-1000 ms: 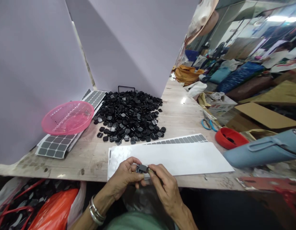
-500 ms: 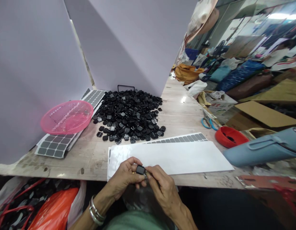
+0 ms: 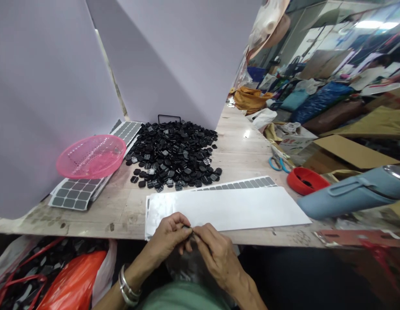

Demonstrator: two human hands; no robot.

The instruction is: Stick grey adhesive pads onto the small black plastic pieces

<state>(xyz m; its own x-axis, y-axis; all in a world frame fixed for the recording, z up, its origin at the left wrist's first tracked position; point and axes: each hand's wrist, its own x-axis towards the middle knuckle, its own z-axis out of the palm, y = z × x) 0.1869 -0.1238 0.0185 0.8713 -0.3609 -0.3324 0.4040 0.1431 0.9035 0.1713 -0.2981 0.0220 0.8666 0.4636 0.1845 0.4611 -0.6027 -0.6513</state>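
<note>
My left hand (image 3: 169, 237) is closed, its thumb and fingers pinching a small black plastic piece (image 3: 186, 226) above the table's front edge. Most of that piece is covered by the fingers. My right hand (image 3: 217, 254) meets it from the right with thumb and forefinger pressed together; whatever is between those fingertips is hidden. Just beyond both hands lies a long white sheet (image 3: 219, 211), over a sheet of grey rounded stickers (image 3: 251, 183). A big heap of similar black pieces (image 3: 177, 155) lies farther back on the table.
At left, a pink perforated basket (image 3: 90, 161) rests on grey sticker sheets (image 3: 70, 196). On the right are blue-handled scissors (image 3: 276, 163), a red bowl (image 3: 303, 181) with dark bits inside, and a blue bottle (image 3: 348, 191) lying down. Bags of black parts (image 3: 28, 271) sit below the table's left edge.
The black piece has been tilted, so its flat grey-black face no longer shows. My right fingertips have shifted slightly left, closer to the left thumb.
</note>
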